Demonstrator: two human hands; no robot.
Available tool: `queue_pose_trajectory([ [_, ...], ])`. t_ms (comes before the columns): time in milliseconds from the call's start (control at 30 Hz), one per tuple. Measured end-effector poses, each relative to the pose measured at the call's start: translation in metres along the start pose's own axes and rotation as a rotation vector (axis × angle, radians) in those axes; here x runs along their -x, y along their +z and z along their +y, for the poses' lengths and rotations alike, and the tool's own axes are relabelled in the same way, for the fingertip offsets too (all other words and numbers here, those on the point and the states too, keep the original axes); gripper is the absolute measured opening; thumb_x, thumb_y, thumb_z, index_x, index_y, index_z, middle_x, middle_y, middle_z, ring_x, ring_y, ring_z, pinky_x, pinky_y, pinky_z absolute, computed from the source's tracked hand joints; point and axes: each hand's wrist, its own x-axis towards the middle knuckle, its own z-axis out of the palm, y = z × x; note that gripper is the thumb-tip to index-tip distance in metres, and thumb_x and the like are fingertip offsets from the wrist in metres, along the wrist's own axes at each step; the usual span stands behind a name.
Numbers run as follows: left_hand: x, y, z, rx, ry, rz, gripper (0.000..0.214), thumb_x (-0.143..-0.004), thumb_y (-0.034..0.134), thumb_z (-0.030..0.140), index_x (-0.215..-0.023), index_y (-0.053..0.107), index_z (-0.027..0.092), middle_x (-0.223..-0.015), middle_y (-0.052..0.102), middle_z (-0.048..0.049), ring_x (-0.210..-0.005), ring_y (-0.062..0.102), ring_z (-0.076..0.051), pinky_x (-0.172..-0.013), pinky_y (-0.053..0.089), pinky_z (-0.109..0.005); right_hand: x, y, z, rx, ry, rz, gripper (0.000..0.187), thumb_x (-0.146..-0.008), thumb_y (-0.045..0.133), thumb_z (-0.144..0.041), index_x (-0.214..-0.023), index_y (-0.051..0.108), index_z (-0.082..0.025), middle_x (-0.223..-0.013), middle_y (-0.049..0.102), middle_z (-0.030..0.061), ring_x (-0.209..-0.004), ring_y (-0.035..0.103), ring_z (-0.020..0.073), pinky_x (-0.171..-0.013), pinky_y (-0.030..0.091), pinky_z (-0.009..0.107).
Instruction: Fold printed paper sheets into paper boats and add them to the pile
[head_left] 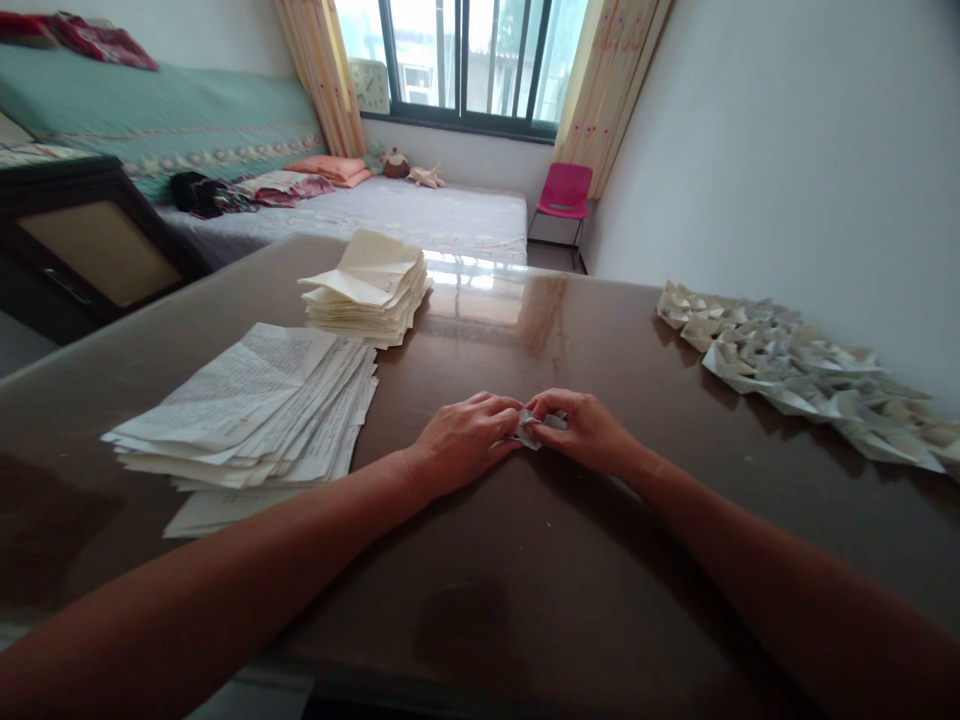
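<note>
bright window (495, 60) between yellow curtains (611, 80), pink chair (564, 188) near white wall (787, 150)

Daylight came in from the window (427, 55) at twelve o'clock, its panes washed out nearly white, and left a pale glare on the brown tabletop (480, 540). Toward six o'clock that surface was dim, and the forearms (247, 570) were in shadow at seven and five o'clock. Wide-angle distortion stretched the folded papers (787, 365) at three o'clock, which looked smeared, and the small paper (528, 436) near the centre showed little crisp detail
</note>
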Motion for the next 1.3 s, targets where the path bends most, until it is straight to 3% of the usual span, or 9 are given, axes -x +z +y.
queue_pose_trajectory([
  [100,-0.002,0.005,-0.003,0.025,-0.028,-0.01,0.016,-0.091,0.051,0.036,-0.09,0.06,0.022,-0.111,0.067,-0.0028,-0.105,0.059,-0.019,-0.088,0.049,-0.03,0.0,-0.003,0.001,-0.021,-0.068,-0.018,0.009,-0.079,0.063,-0.027,-0.074,0.064,-0.02,-0.092,0.069,0.004,-0.085,0.063,0.0175,-0.08,0.048,0.031],
  [167,-0.002,0.008,-0.005,0.03,-0.054,-0.013,0.019,-0.092,0.05,0.036,-0.084,0.06,0.021,-0.102,0.069,-0.0031,-0.102,0.059,-0.019,-0.088,0.048,-0.029,0.0,-0.009,0.003,-0.052,-0.119,-0.115,0.012,-0.079,0.066,-0.032,-0.08,0.066,-0.02,-0.1,0.068,0.0052,-0.092,0.062,0.0179,-0.085,0.047,0.031],
  [267,-0.002,0.009,-0.008,0.028,-0.083,-0.001,0.02,-0.091,0.051,0.038,-0.083,0.059,0.021,-0.1,0.068,-0.0036,-0.101,0.059,-0.019,-0.088,0.047,-0.029,0.001,-0.018,0.007,-0.049,-0.162,-0.211,0.031,-0.069,0.077,-0.04,-0.09,0.065,-0.02,-0.112,0.065,0.0065,-0.101,0.06,0.02,-0.089,0.045,0.033],
  [433,-0.001,0.008,-0.007,0.028,-0.093,-0.007,0.022,-0.092,0.051,0.039,-0.082,0.058,0.021,-0.096,0.068,-0.0039,-0.098,0.059,-0.018,-0.086,0.047,-0.028,0.003,-0.017,0.012,0.013,-0.083,-0.125,0.023,-0.073,0.074,-0.039,-0.075,0.062,-0.019,-0.095,0.068,0.0039,-0.085,0.06,0.0178,-0.077,0.045,0.03],
  [600,-0.001,0.008,-0.008,0.068,-0.105,0.02,0.021,-0.092,0.05,0.037,-0.083,0.058,0.019,-0.087,0.067,-0.0028,-0.088,0.06,-0.017,-0.079,0.045,-0.026,0.003,-0.015,0.018,-0.184,0.035,-0.123,0.028,-0.073,0.072,-0.039,-0.065,0.056,-0.018,-0.09,0.069,0.0025,-0.077,0.059,0.0154,-0.071,0.045,0.027],
  [767,-0.001,0.007,-0.008,0.122,-0.175,0.067,0.024,-0.09,0.053,0.038,-0.077,0.058,0.019,-0.072,0.06,0.0002,-0.068,0.055,-0.013,-0.062,0.04,-0.023,0.002,-0.017,0.019,-0.37,0.045,-0.136,0.029,-0.073,0.072,-0.038,-0.064,0.053,-0.018,-0.094,0.069,0.0047,-0.082,0.061,0.0168,-0.074,0.047,0.029],
  [900,-0.001,0.006,-0.008,0.155,-0.173,0.079,0.025,-0.089,0.053,0.038,-0.074,0.056,0.019,-0.069,0.056,0.0015,-0.063,0.051,-0.011,-0.06,0.037,-0.022,0.003,-0.016,0.017,-0.524,0.084,-0.168,0.033,-0.072,0.073,-0.041,-0.064,0.051,-0.017,-0.102,0.069,0.0084,-0.086,0.063,0.0191,-0.074,0.048,0.031],
  [1233,-0.002,0.003,-0.005,0.174,-0.273,0.052,0.027,-0.084,0.058,0.042,-0.071,0.055,0.018,-0.065,0.059,0.0024,-0.058,0.051,-0.01,-0.056,0.035,-0.021,0.003,-0.013,0.018,-0.572,0.165,-0.097,0.035,-0.066,0.078,-0.04,-0.066,0.052,-0.016,-0.085,0.07,0.0059,-0.073,0.06,0.0151,-0.064,0.045,0.027],
  [1300,-0.003,0.002,-0.004,0.196,-0.321,0.051,0.021,-0.082,0.06,0.04,-0.078,0.056,0.019,-0.068,0.062,0.003,-0.058,0.053,-0.011,-0.055,0.035,-0.02,0.003,-0.013,0.017,-0.587,0.177,-0.081,0.034,-0.065,0.079,-0.038,-0.066,0.052,-0.017,-0.085,0.07,0.0055,-0.073,0.061,0.015,-0.064,0.046,0.027],
])
